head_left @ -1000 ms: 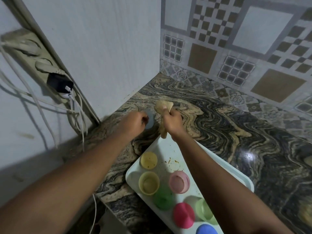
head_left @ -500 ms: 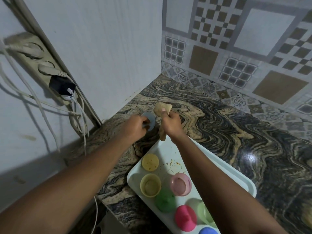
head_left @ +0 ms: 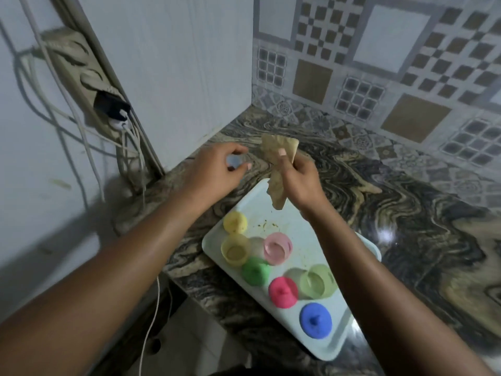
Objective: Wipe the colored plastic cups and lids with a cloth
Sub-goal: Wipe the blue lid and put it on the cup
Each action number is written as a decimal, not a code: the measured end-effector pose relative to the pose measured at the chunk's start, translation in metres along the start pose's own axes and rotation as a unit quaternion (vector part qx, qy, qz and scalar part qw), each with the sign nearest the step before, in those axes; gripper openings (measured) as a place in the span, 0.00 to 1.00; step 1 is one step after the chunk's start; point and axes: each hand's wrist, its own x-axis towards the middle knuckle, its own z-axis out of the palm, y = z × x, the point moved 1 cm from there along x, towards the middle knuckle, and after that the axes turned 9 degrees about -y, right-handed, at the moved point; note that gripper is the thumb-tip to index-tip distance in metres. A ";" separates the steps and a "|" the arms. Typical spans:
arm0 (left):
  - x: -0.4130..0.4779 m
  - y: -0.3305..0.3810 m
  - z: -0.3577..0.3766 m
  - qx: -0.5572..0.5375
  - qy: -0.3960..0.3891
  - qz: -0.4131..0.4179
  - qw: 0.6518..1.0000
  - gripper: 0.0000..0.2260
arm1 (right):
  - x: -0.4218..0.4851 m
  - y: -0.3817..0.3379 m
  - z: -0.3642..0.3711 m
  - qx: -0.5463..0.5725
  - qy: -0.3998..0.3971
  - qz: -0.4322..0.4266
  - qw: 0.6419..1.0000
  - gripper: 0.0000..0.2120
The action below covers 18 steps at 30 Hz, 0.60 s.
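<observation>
Though close together before, hands now apart: left hand (head_left: 214,173) round the pale blue cup (head_left: 232,160), right hand (head_left: 302,179) round the cloth (head_left: 277,191).

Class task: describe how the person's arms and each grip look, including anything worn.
Left forearm and right forearm are bare, no sleeves in view. Left grip and right grip: no gloves, rings, watch or bracelet visible.

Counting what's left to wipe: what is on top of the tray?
Seven pieces on the tray: yellow lid, yellow cup, pink cup, green lid, pink lid, light green cup, blue lid, plus brown crumbs. The right forearm hides its right edge, so anything there cannot be seen.
</observation>
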 end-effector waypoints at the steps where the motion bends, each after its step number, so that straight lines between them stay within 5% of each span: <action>1: -0.014 0.010 0.001 -0.012 0.003 0.008 1.000 0.14 | -0.019 0.001 -0.007 0.009 0.004 0.000 1.000 0.23; 11: -0.133 0.062 0.054 -0.099 -0.074 0.081 0.989 0.12 | -0.176 0.015 -0.052 0.056 0.026 0.007 0.998 0.22; 14: -0.158 0.058 0.087 -0.101 -0.119 0.074 0.985 0.11 | -0.217 0.037 -0.053 0.071 0.011 0.020 0.997 0.17; 18: -0.187 0.040 0.131 -0.081 -0.170 0.047 0.981 0.11 | -0.263 0.071 -0.051 0.125 -0.017 0.055 0.990 0.22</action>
